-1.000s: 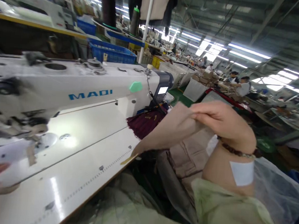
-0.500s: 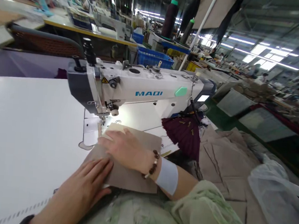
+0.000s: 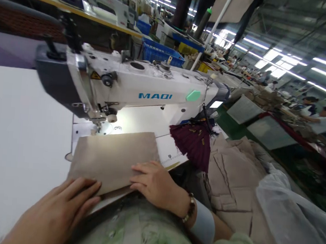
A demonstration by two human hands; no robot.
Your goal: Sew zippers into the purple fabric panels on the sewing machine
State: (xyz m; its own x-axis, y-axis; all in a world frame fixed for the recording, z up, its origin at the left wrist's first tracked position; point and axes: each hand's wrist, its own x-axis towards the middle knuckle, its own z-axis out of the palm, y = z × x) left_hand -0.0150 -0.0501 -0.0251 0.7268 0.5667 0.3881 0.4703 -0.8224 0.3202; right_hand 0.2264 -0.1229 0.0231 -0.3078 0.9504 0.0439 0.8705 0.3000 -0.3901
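Note:
A beige fabric piece [image 3: 112, 157] lies flat on the white table [image 3: 17, 140] in front of the white MAQI sewing machine [image 3: 137, 88]. My left hand [image 3: 54, 215] rests on the piece's near left corner, fingers stretched flat. My right hand [image 3: 155, 181] lies on its near right edge, fingers flat against the cloth and a bead bracelet on the wrist. The far edge of the piece sits just short of the needle and presser foot [image 3: 98, 122].
A dark maroon cloth [image 3: 192, 141] hangs at the table's right end. A stack of beige cut pieces [image 3: 232, 172] and a clear plastic bag [image 3: 291, 211] lie to the right. Blue crates [image 3: 159, 54] stand behind the machine. Other workers sit far right.
Both hands slid back toward me along the fabric; the right hand left the needle area for the near edge. The piece now lies flat and fully spread.

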